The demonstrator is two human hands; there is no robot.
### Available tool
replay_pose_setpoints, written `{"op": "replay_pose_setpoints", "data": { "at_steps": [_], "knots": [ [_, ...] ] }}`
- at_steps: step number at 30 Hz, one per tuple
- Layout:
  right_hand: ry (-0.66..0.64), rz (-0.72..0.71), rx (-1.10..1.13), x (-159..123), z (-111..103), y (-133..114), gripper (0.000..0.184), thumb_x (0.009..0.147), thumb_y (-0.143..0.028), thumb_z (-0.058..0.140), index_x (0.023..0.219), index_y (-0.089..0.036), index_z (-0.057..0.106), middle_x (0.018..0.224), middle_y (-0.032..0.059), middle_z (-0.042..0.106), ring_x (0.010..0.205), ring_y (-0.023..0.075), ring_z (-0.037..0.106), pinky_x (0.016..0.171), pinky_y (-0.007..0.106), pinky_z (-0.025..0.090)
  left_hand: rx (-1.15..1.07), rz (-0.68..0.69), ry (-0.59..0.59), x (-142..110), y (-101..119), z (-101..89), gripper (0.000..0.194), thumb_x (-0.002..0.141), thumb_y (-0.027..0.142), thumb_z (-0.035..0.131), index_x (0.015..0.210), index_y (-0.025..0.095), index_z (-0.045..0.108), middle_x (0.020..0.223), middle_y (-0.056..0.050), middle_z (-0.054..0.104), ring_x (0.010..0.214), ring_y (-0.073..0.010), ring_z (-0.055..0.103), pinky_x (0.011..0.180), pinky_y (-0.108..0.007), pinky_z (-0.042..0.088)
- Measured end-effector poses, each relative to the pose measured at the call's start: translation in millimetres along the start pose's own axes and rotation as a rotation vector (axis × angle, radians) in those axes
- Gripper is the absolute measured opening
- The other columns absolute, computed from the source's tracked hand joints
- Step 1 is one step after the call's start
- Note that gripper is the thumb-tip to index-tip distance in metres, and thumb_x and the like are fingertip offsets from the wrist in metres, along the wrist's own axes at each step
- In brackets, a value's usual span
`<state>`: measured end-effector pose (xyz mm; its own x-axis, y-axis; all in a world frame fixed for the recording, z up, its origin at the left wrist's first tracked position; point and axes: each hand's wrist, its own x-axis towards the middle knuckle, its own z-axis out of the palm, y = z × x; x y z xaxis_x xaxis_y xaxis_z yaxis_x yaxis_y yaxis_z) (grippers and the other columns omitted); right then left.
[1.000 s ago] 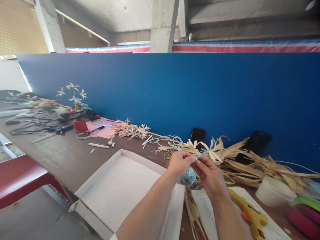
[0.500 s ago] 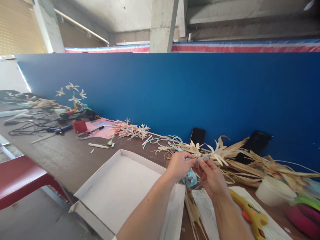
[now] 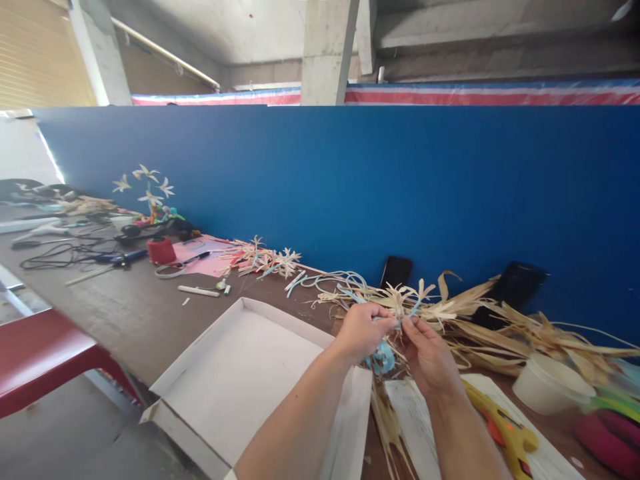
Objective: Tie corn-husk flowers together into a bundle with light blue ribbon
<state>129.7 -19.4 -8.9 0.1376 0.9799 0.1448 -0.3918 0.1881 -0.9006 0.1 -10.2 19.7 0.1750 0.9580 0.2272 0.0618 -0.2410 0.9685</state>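
My left hand [image 3: 364,330] is closed, its thumb and fingertips pinching a light blue strip at the base of a pale dried-husk flower [image 3: 399,297]. Close beside it, my right hand [image 3: 428,350] pinches a light blue wrapped flower stem [image 3: 416,305], which points up and away. The fingertips of both hands nearly meet, and they partly hide where strip and stem join. A curled bundle of light blue strip [image 3: 384,359] shows just below the hands.
An open white cardboard box [image 3: 250,373] sits left of my forearms. Dried husks [image 3: 480,333] spread rightward, near a yellow glue gun [image 3: 505,427], a white cup [image 3: 547,387] and a pink tape roll [image 3: 607,437]. Pale flowers [image 3: 285,262] and a red spool [image 3: 161,251] lie farther left.
Both hands have shifted slightly right, still pinching. The blue stem has swung from nearly level to more upright, and the pale flower now shows above my fingertips.
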Motion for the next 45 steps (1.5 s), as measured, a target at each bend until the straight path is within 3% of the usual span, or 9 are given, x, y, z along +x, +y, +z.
{"op": "replay_pose_setpoints", "data": {
  "at_steps": [8, 15, 21, 28, 32, 38, 45],
  "knots": [
    [-0.085, 0.019, -0.012, -2, -4, -2, 0.020, 0.066, -0.036, 0.073, 0.074, -0.021, 0.063, 0.076, 0.0006, 0.066, 0.074, 0.0183, 0.060, 0.066, 0.030, 0.048, -0.108, -0.054, -0.068, -1, 0, -2.1, 0.018, 0.066, 0.029, 0.064, 0.071, 0.012, 0.062, 0.057, 0.003, 0.051, 0.052, -0.0067, 0.040, 0.052, -0.019, 0.033],
    [-0.024, 0.038, 0.011, -1, -4, -3, 0.021, 0.060, -0.033, 0.078, 0.066, -0.019, 0.063, 0.061, -0.0030, 0.058, 0.056, 0.0106, 0.050, 0.058, 0.023, 0.043, 0.041, -0.032, -0.007, 4, -5, -3.6, 0.016, 0.066, 0.029, 0.064, 0.069, 0.013, 0.063, 0.060, 0.002, 0.054, 0.057, -0.0089, 0.045, 0.056, -0.020, 0.035],
    [-0.023, 0.022, 0.008, -1, -6, -1, 0.020, 0.062, -0.032, 0.077, 0.066, -0.019, 0.063, 0.061, -0.0031, 0.055, 0.055, 0.0098, 0.045, 0.053, 0.021, 0.041, 0.047, -0.041, -0.018, 5, -6, -6.6, 0.019, 0.065, 0.031, 0.066, 0.069, 0.013, 0.064, 0.060, 0.002, 0.055, 0.058, -0.0091, 0.046, 0.055, -0.020, 0.035],
    [-0.045, 0.044, 0.095, -1, -4, 0, 0.016, 0.064, -0.031, 0.075, 0.066, -0.021, 0.063, 0.058, -0.0029, 0.054, 0.054, 0.0111, 0.048, 0.056, 0.026, 0.046, -0.117, -0.074, -0.087, 8, -13, -6.8, 0.023, 0.065, 0.033, 0.068, 0.071, 0.012, 0.063, 0.059, 0.003, 0.053, 0.053, -0.0064, 0.042, 0.052, -0.019, 0.033],
    [-0.046, 0.063, 0.145, 1, -5, 3, 0.015, 0.063, -0.029, 0.076, 0.066, -0.020, 0.064, 0.056, -0.0036, 0.054, 0.053, 0.0092, 0.048, 0.056, 0.023, 0.046, -0.193, -0.157, -0.103, 8, -16, -2.6, 0.027, 0.064, 0.038, 0.069, 0.069, 0.013, 0.060, 0.053, 0.005, 0.050, 0.047, -0.0050, 0.039, 0.046, -0.018, 0.031],
    [-0.017, 0.064, 0.106, 2, -4, 4, 0.018, 0.059, -0.028, 0.079, 0.069, -0.020, 0.066, 0.069, 0.0002, 0.065, 0.060, 0.0125, 0.056, 0.058, 0.026, 0.049, -0.315, -0.226, -0.202, 10, -25, 0.4, 0.040, 0.058, 0.049, 0.071, 0.064, 0.012, 0.058, 0.055, 0.002, 0.053, 0.040, -0.0038, 0.037, 0.038, -0.018, 0.028],
    [-0.078, 0.139, 0.134, -2, -1, 1, 0.017, 0.061, -0.029, 0.079, 0.071, -0.020, 0.067, 0.071, -0.0009, 0.066, 0.058, 0.0095, 0.056, 0.056, 0.022, 0.049, -0.414, -0.324, -0.303, 9, -22, -7.5, 0.041, 0.050, 0.045, 0.077, 0.061, 0.009, 0.061, 0.052, -0.001, 0.055, 0.040, -0.0052, 0.042, 0.041, -0.019, 0.032]
  ]
}}
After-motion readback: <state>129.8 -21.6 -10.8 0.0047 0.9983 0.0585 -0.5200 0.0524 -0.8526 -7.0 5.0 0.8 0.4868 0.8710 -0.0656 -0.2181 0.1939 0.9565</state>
